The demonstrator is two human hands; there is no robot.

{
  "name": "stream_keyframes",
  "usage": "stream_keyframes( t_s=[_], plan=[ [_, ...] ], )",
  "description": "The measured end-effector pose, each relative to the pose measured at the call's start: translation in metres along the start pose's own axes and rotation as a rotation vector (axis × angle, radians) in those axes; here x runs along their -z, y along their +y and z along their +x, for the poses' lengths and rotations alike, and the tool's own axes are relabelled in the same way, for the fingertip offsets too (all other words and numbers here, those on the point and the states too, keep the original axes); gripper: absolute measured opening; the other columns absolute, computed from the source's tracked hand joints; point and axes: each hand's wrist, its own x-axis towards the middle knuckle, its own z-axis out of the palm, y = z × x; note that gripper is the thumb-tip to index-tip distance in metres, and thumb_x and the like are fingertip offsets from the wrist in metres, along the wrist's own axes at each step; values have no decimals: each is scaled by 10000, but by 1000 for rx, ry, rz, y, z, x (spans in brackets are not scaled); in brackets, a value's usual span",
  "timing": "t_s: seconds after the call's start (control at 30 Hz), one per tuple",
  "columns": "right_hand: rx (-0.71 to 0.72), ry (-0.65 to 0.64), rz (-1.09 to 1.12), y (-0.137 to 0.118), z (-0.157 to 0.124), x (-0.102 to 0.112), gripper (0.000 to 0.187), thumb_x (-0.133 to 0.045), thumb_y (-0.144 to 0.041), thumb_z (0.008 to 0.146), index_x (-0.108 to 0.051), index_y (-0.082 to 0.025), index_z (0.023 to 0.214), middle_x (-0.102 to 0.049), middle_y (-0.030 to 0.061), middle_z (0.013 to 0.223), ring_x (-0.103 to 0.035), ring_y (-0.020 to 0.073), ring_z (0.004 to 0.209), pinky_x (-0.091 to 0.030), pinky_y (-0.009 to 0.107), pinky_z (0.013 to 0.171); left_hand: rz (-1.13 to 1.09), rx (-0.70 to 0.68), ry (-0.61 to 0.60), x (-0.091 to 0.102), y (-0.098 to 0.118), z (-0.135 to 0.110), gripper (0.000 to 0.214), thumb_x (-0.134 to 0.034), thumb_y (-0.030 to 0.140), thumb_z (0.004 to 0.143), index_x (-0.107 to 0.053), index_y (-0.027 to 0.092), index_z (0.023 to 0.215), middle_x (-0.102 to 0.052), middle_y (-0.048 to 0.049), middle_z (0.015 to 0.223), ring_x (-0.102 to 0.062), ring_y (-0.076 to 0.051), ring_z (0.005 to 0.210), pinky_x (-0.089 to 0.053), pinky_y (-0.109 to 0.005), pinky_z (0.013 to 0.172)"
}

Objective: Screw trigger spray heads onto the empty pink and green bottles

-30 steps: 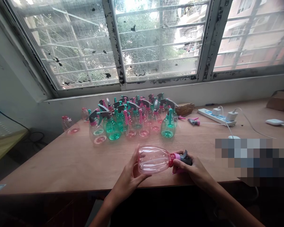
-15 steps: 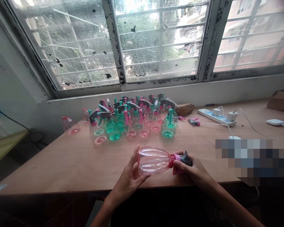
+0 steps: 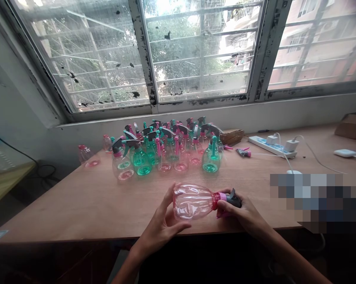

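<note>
A clear pink spray bottle (image 3: 193, 202) lies on its side in the air above the front of the table, base to the left and sprayer head to the right. My right hand (image 3: 243, 213) is closed around its pink collar and dark grey trigger head (image 3: 233, 199). Around the base curves my left hand (image 3: 163, 223), with fingertips at the upper edge and the thumb just under the lower side. Beyond my hands, several pink and green spray bottles stand upright in a group, a green spray bottle (image 3: 211, 158) at its right front.
Two pink bottles without sprayers, including a near pink bottle (image 3: 87, 156), stand at the table's left edge. A loose sprayer head (image 3: 243, 152) lies right of the group. Further right are a white power strip (image 3: 269, 146) with plugs, cables and a cardboard box (image 3: 352, 126).
The bottle has turned slightly about its long axis, and its reflections have shifted. My left thumb has slid a little right and away from its lower side. My right hand keeps its hold.
</note>
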Motion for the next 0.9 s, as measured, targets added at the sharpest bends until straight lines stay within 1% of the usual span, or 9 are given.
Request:
stream_keyframes(
  t_s=[0.07,0.13,0.2,0.3,0.37,0.53,0.63,0.77,0.9],
  plan=[
    [13,-11,-16,0,-1,0,330,-787,-439,854,-669,-172,1009,-774,40,741,-709,206,668,-556,313,681,-26,12,-6,0,3,-1,1043,-825,331,831,-138,380,1614,-240,-58,1694,-220,-347,1550,-244,-494,1259],
    [21,-16,-30,0,-1,1,320,-786,-424,861,-669,-172,1020,-776,36,736,-708,200,665,-547,305,678,-67,17,-24,0,4,0,1023,-790,351,865,-102,356,1623,-251,-81,1688,-247,-350,1541,-280,-494,1248],
    [20,-12,-34,0,-1,1,320,-788,-425,861,-671,-169,1012,-772,34,719,-709,199,661,-547,305,679,-43,3,-28,0,4,0,985,-776,340,880,-127,354,1621,-248,-90,1688,-269,-352,1534,-287,-504,1244],
    [1,-2,-4,0,1,1,346,-803,-445,840,-674,-163,993,-768,37,714,-714,205,659,-560,314,675,77,-49,3,0,-1,0,900,-758,304,897,-203,389,1601,-226,-61,1697,-236,-340,1547,-217,-524,1263],
    [-13,3,28,-1,1,1,364,-817,-454,821,-675,-162,986,-768,38,728,-719,207,657,-569,318,669,109,-67,10,1,-4,0,846,-717,299,929,-208,405,1596,-212,-44,1702,-222,-328,1553,-197,-526,1265],
    [-17,17,36,-1,-2,0,362,-833,-430,814,-675,-168,1008,-765,30,753,-726,199,660,-574,315,678,58,4,-11,1,-2,0,975,-756,360,893,-103,379,1617,-212,-65,1701,-261,-344,1538,-267,-509,1248],
    [-15,18,51,1,-2,1,366,-834,-431,814,-672,-166,1007,-757,29,747,-729,202,657,-579,318,671,103,26,-4,1,0,1,966,-766,376,881,-142,359,1618,-250,-68,1690,-282,-351,1530,-260,-511,1252],
    [-19,20,87,2,-1,1,373,-837,-435,809,-671,-159,997,-746,28,729,-725,200,646,-591,319,659,159,-5,38,-1,-1,2,896,-733,355,906,-179,378,1609,-223,-39,1700,-217,-322,1554,-218,-490,1265],
    [-11,43,110,2,-1,0,379,-843,-430,806,-673,-159,1008,-745,26,723,-715,193,651,-609,327,679,61,45,2,-2,2,2,996,-763,358,878,-107,326,1626,-217,-75,1700,-223,-332,1549,-307,-454,1235]
  ],
)
